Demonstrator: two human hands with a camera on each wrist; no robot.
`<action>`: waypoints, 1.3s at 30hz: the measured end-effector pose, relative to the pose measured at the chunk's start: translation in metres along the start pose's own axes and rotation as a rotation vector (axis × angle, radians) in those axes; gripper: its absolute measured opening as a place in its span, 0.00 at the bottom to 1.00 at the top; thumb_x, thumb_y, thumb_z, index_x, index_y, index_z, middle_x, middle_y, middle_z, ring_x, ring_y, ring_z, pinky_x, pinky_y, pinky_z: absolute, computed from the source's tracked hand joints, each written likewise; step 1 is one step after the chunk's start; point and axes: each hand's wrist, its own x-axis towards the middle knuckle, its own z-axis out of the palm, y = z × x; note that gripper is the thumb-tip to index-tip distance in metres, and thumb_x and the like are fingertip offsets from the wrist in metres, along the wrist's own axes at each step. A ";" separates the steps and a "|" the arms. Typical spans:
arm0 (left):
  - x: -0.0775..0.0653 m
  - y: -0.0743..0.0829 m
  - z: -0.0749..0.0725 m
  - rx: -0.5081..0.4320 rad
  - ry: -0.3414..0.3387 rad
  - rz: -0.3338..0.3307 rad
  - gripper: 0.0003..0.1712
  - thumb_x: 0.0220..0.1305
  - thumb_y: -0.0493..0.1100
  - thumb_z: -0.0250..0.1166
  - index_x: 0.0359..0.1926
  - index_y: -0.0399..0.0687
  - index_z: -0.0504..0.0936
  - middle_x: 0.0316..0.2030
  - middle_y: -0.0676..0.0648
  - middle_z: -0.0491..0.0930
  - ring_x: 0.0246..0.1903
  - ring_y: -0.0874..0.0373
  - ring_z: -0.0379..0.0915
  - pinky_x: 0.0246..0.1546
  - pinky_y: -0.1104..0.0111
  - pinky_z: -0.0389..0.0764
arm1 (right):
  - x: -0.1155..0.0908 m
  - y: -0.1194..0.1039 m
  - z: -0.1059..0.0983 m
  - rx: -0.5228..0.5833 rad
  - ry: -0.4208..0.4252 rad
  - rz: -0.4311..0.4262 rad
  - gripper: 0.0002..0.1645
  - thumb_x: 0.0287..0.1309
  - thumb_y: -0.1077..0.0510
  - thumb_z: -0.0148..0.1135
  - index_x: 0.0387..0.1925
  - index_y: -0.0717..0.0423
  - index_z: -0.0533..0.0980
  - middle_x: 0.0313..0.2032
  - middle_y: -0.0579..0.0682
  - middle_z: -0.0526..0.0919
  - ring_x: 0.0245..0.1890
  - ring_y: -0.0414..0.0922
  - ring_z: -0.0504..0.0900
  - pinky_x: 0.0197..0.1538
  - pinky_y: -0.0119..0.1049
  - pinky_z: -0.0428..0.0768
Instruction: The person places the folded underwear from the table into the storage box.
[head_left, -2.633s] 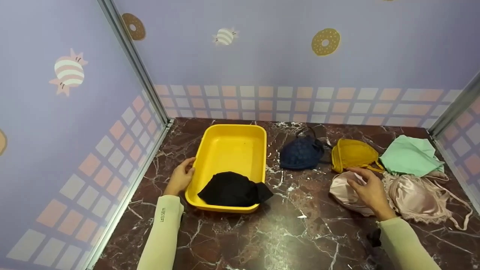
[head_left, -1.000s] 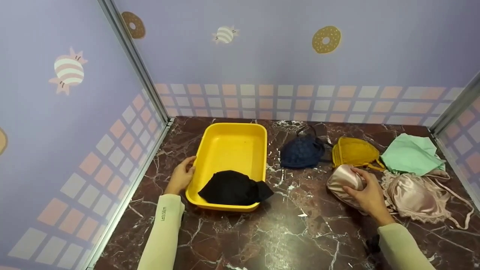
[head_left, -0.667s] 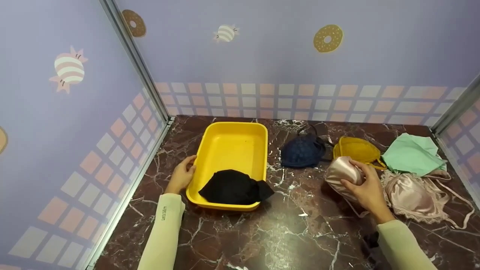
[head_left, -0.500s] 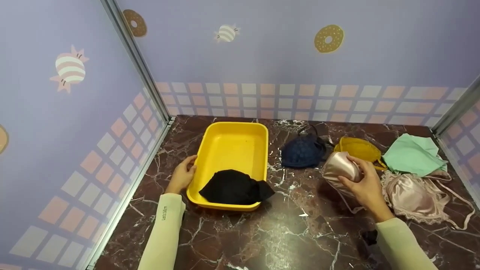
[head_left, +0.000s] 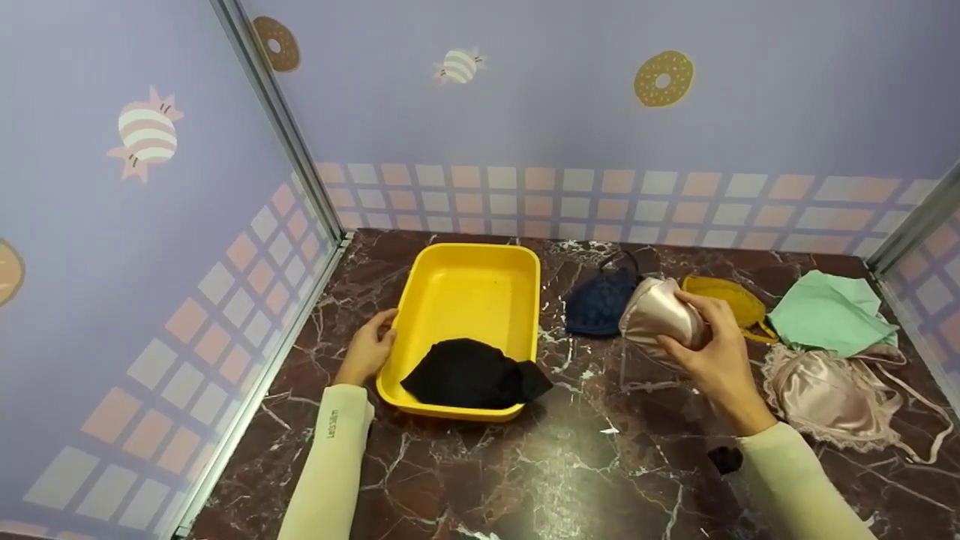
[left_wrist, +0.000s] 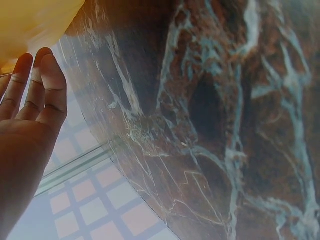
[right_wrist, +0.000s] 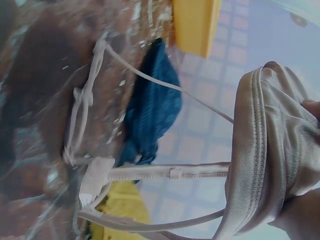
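Observation:
My right hand [head_left: 716,356] pinches a pale pink satin bra [head_left: 660,311] by its folded cups, thumb on the near side. In the right wrist view the bra [right_wrist: 270,135] is raised over the table, with its straps hanging down to one side. My left hand [head_left: 367,349] touches the outer left wall of a yellow tray [head_left: 401,322]; in the left wrist view its fingers [left_wrist: 52,75] are fairly straight against the plastic. A black bra [head_left: 469,375] lies folded in the tray's near end, with one end over the right rim.
A navy bra [head_left: 596,307] lies right of the tray. Behind my right hand is a mustard bra [head_left: 724,296], partly hidden. Further right lie a mint-green folded garment [head_left: 832,311] and a lace-edged pink bra [head_left: 825,394]. Patterned walls [head_left: 562,112] enclose the marble table [head_left: 525,480].
My right hand has taken hold of the pink satin bra, lifted it off the table and moved it left and away from me. My left hand has stayed at the tray.

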 end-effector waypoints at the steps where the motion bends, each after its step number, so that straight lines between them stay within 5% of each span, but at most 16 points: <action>1: 0.000 0.000 0.000 0.004 0.001 -0.005 0.23 0.66 0.31 0.55 0.62 0.37 0.71 0.48 0.37 0.77 0.46 0.45 0.73 0.48 0.55 0.72 | 0.002 -0.004 0.001 0.005 -0.005 -0.004 0.42 0.36 0.69 0.77 0.58 0.52 0.74 0.48 0.54 0.73 0.45 0.46 0.68 0.48 0.27 0.63; 8: -0.001 -0.001 0.002 0.014 -0.001 -0.024 0.23 0.67 0.32 0.54 0.63 0.39 0.70 0.49 0.38 0.76 0.46 0.46 0.72 0.48 0.56 0.72 | 0.016 -0.033 0.008 0.068 0.001 -0.025 0.41 0.36 0.70 0.77 0.58 0.53 0.74 0.51 0.53 0.73 0.47 0.44 0.68 0.49 0.28 0.64; 19: -0.001 -0.001 0.001 0.000 0.005 -0.024 0.23 0.67 0.31 0.55 0.63 0.39 0.70 0.49 0.38 0.76 0.46 0.47 0.72 0.48 0.56 0.72 | 0.043 -0.108 0.010 0.183 0.022 -0.136 0.38 0.36 0.77 0.72 0.55 0.67 0.73 0.50 0.61 0.72 0.48 0.43 0.70 0.53 0.31 0.68; 39: 0.000 -0.001 0.000 0.030 -0.013 -0.034 0.23 0.68 0.33 0.55 0.63 0.40 0.70 0.47 0.37 0.77 0.45 0.46 0.73 0.48 0.55 0.72 | 0.071 -0.175 0.052 0.403 -0.044 -0.283 0.36 0.38 0.75 0.72 0.54 0.70 0.70 0.50 0.60 0.72 0.49 0.47 0.72 0.53 0.41 0.71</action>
